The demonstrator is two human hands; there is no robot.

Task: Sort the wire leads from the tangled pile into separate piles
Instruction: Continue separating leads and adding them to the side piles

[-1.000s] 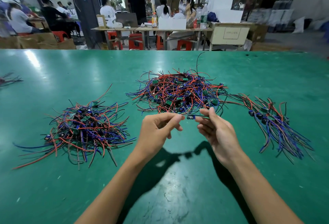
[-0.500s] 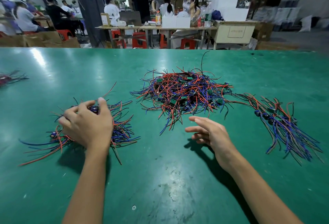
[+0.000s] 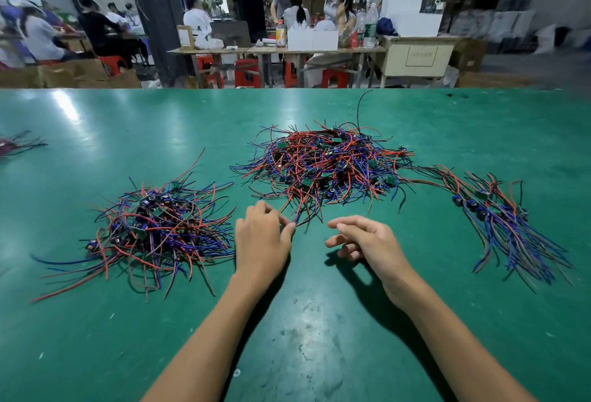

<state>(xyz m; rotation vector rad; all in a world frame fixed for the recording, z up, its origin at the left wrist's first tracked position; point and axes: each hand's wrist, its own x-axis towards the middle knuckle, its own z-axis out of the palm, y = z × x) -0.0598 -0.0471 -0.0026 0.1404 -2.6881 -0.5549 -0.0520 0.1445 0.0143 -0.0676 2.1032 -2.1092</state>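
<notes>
Left hand (image 3: 260, 235) reaches the near edge of the tangled pile (image 3: 323, 165) mid-surface, fingertips pinching the ends of red and blue wire leads (image 3: 295, 214). Right hand (image 3: 367, 240) hovers beside it, fingers loosely spread, holding nothing. Sorted piles lie left (image 3: 153, 229) and right (image 3: 499, 222) on the green surface (image 3: 319, 321).

No writing can be read. The white paper sheet (image 3: 421, 55) taped on the front of the cream-coloured cabinet (image 3: 396, 59) behind the green tabletop (image 3: 96, 321) carries a line of characters too blurred to make out. The green label on the clear plastic bottle (image 3: 370, 30) is equally illegible.
</notes>
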